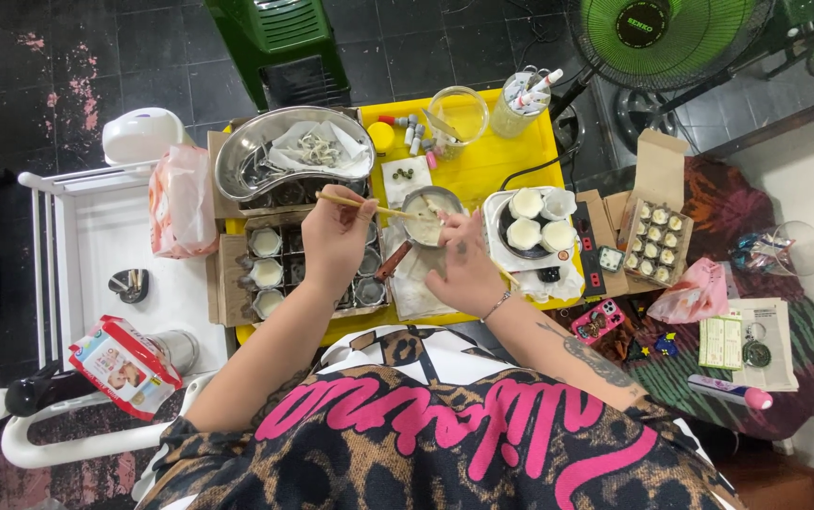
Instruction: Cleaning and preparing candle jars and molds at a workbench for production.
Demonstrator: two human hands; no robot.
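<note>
My left hand [334, 241] holds a thin wooden stick [369, 206] that reaches rightward into a small metal pot [428, 215] of pale creamy liquid. My right hand [464, 264] rests at the pot's right side, fingers at its rim. The pot has a reddish handle [394, 261] pointing toward me. Under my left hand sits a cardboard box [237, 279] of several small round tins, three at the left filled with pale wax-like fill [266, 273]. All this lies on a yellow table [501, 151].
A steel kidney-shaped tray [237, 161] with paper and small bits sits behind the tins. A small stove [496, 241] carries white cups. Right: an open box of small tins [654, 244], a pink phone [599, 320]. Left: a white cart [95, 246]. Behind: a green fan [671, 38], green stool [279, 42].
</note>
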